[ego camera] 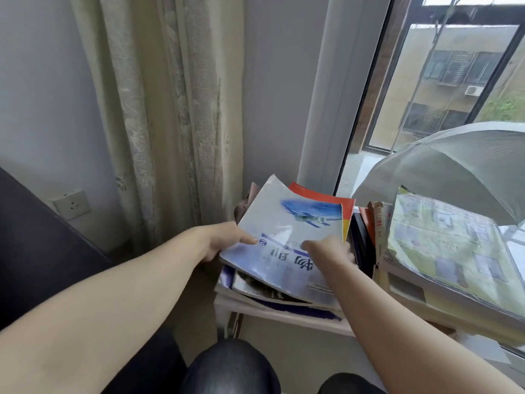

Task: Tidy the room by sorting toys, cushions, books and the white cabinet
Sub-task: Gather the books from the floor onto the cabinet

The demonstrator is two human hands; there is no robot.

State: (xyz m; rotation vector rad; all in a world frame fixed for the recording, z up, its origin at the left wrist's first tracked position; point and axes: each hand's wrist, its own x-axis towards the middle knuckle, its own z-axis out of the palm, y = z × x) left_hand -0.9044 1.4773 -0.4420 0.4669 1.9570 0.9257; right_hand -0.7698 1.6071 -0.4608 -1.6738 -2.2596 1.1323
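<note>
— What has the left hand (224, 241) got?
— The left edge of a grey-blue book (287, 223). Its thumb is on the cover and the other fingers are hidden underneath.
— And the right hand (331, 250)?
— It grips the same book at its right edge, with the thumb on the cover and the fingers curled over the side.
— So where is the book?
— Between the two hands, on top of a pile (264, 288) of other books. I cannot tell whether it rests on the pile or is lifted clear. A red book (321, 199) peeks out beyond the right hand.
— What carries the pile?
— A pale shelf (284, 315), below both hands.
— And to the right of the right hand?
— Dark upright books (365, 245) stand just beside it. Further right is a plastic-covered map (443, 237), with an umbrella (454, 166) beyond that. A curtain (170, 109) hangs beyond the left hand.
</note>
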